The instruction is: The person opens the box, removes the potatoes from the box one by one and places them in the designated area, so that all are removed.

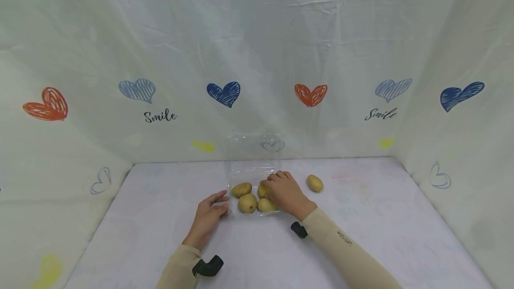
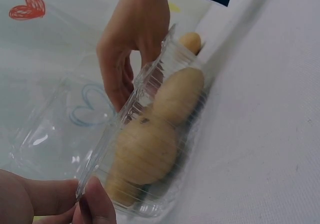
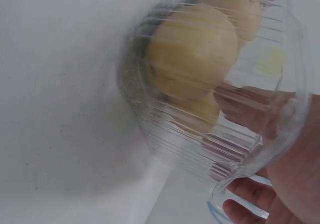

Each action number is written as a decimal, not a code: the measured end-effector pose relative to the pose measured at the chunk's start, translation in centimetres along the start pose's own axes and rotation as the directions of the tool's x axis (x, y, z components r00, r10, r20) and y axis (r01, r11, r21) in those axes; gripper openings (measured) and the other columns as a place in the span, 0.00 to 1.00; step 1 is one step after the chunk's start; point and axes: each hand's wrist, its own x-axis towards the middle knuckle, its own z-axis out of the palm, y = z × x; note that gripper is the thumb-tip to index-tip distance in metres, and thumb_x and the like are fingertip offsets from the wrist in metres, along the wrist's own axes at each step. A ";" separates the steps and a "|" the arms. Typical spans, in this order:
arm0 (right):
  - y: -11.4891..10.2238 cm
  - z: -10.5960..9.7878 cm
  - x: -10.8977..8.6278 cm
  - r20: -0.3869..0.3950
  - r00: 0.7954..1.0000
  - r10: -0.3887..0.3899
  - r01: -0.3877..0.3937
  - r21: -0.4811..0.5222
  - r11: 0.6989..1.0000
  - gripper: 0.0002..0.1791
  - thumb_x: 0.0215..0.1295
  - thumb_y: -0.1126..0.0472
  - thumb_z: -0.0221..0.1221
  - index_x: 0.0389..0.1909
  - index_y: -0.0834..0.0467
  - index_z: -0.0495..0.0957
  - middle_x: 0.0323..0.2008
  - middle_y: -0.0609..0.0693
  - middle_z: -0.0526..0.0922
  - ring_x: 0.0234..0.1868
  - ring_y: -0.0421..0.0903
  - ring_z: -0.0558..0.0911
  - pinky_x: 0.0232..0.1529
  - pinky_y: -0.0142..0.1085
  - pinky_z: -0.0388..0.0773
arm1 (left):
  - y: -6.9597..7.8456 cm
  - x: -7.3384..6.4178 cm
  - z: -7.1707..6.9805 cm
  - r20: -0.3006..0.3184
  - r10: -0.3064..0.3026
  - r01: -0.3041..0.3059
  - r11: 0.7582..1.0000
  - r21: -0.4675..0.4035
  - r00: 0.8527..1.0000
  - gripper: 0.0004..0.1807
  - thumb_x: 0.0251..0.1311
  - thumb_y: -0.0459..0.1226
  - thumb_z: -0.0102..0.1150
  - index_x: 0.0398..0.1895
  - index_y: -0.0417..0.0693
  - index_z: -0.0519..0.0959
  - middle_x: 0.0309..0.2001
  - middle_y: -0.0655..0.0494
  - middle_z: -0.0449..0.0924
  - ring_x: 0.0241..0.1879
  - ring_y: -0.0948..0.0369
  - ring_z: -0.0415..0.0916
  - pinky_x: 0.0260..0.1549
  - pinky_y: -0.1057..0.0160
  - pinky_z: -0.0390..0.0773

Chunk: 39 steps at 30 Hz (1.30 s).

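Observation:
A clear plastic clamshell box stands on the table with several potatoes inside and its lid raised behind. My left hand is at the box's left side; in the left wrist view, its thumb and fingertip pinch the rim. Reaching over the right side, my right hand has its thumb and fingertips inside, gripping the back right potato, which they partly cover. In the right wrist view, other fingers of that hand show beyond the rim.
One loose potato lies on the table right of the box. The white-covered table meets a fabric backdrop printed with hearts, close behind the lid. Dark wrist-camera pieces sit beside the sleeves.

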 end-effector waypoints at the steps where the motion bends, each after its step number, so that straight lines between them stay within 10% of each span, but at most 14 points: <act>1: 0.0 0.0 0.1 0.003 1.000 -0.001 0.001 -0.002 1.000 0.19 0.63 0.58 0.76 0.55 0.54 0.87 0.50 0.52 0.87 0.53 0.52 0.81 0.63 0.50 0.77 | 0.0 0.0 0.0 -0.001 0.000 0.000 1.000 -0.002 1.000 0.25 0.71 0.21 0.56 0.71 0.23 0.69 0.61 0.30 0.74 0.37 0.63 0.78 0.36 0.72 0.81; 39: 0.0 0.0 1.0 0.034 0.996 -0.077 0.079 -0.095 0.992 0.12 0.66 0.71 0.68 0.45 0.52 0.89 0.42 0.48 0.88 0.48 0.50 0.80 0.60 0.47 0.77 | 0.1 0.0 0.1 -0.002 -0.019 0.019 1.000 0.013 1.000 0.26 0.71 0.21 0.54 0.71 0.25 0.69 0.61 0.32 0.74 0.40 0.62 0.78 0.37 0.71 0.81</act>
